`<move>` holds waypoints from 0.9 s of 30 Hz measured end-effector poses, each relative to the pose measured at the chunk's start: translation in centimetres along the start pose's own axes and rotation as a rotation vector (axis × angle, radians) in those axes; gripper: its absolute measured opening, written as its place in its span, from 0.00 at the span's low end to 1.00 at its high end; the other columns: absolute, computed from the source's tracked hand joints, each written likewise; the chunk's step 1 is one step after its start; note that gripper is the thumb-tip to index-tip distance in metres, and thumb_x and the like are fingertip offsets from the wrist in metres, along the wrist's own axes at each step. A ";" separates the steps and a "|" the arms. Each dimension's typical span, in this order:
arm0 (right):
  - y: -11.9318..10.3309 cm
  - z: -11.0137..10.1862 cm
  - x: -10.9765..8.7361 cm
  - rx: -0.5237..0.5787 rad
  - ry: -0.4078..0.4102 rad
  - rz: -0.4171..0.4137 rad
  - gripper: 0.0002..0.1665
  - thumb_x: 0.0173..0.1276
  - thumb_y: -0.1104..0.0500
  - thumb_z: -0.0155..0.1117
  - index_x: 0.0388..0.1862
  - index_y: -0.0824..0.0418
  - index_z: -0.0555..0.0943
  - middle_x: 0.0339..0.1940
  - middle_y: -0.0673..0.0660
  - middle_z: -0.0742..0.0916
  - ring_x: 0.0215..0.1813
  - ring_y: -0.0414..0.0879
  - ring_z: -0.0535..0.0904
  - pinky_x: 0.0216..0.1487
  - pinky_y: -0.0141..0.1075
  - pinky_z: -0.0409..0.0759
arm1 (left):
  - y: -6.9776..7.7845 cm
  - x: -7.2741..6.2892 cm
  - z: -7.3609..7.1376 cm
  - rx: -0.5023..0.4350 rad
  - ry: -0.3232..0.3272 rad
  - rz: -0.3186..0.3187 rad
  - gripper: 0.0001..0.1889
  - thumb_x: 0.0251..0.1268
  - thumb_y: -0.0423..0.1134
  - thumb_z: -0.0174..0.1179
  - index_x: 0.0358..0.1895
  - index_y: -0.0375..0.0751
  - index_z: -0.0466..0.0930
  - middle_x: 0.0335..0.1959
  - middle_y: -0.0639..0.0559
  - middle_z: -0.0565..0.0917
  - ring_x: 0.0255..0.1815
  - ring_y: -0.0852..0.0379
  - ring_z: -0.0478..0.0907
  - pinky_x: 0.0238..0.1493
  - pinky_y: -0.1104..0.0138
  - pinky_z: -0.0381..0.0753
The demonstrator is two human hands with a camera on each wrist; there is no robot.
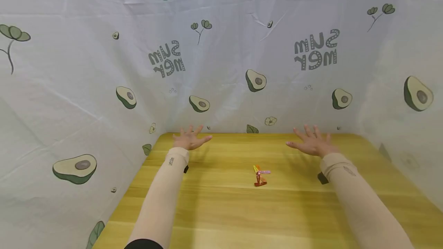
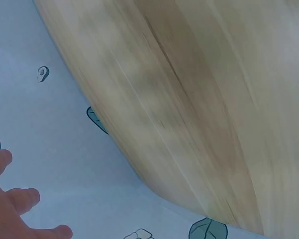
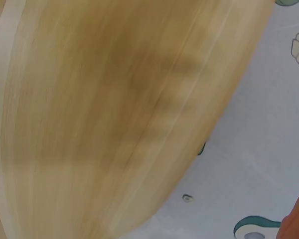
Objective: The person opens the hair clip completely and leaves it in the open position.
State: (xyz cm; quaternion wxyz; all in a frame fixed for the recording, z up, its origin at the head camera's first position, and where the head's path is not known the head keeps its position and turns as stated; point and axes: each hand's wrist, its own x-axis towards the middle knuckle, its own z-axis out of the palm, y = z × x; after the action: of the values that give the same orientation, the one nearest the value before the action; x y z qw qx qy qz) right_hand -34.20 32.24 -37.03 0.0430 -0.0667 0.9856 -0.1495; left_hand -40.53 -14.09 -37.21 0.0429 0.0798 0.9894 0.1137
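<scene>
Several small hair clips [image 1: 260, 176] in yellow, orange, pink-purple and dark red lie in a loose cluster on the wooden table [image 1: 225, 210]. To their left, my left hand [image 1: 189, 140] is held above the far part of the table, fingers spread and holding nothing. My right hand [image 1: 313, 144] hovers on the other side of the clips, also with spread fingers and nothing in it. In the left wrist view only some fingertips [image 2: 25, 199] show at the lower left. The right wrist view catches just a sliver of the hand at its edge.
A white curtain [image 1: 221, 60] printed with avocados, leaves and mirrored lettering hangs behind the table and along both sides. Dark wrist devices [image 1: 323, 178] sit under the light sleeves. The hands' shadows fall on the tabletop.
</scene>
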 end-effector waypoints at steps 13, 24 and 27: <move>-1.5 1.5 0.2 0.007 -0.027 -0.056 0.54 0.70 0.24 0.44 0.82 0.57 0.50 0.80 0.75 0.42 0.78 0.78 0.28 0.64 0.77 0.21 | 1.8 -0.2 0.5 0.015 0.071 0.131 0.43 0.65 0.79 0.38 0.80 0.66 0.50 0.82 0.46 0.53 0.82 0.32 0.44 0.73 0.30 0.45; -2.8 2.8 -0.1 -0.007 -0.022 -0.111 0.53 0.70 0.26 0.47 0.82 0.55 0.51 0.81 0.74 0.45 0.78 0.78 0.32 0.64 0.80 0.27 | 2.7 -0.9 2.3 -0.028 0.019 0.182 0.43 0.66 0.79 0.36 0.80 0.66 0.49 0.82 0.47 0.51 0.82 0.33 0.42 0.75 0.32 0.40; -3.1 3.3 -0.3 -0.020 -0.019 -0.128 0.52 0.70 0.26 0.48 0.82 0.55 0.54 0.81 0.74 0.47 0.78 0.78 0.33 0.64 0.81 0.29 | 2.7 -1.0 2.9 -0.029 0.015 0.197 0.43 0.66 0.78 0.37 0.80 0.65 0.50 0.82 0.47 0.53 0.82 0.34 0.43 0.75 0.33 0.42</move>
State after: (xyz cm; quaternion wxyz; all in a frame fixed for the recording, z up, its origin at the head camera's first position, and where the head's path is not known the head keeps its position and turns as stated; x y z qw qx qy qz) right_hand -33.18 28.35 -39.24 0.0420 -0.1313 0.9803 -0.1413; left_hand -38.80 -11.04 -39.32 0.0251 0.1754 0.9752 0.1325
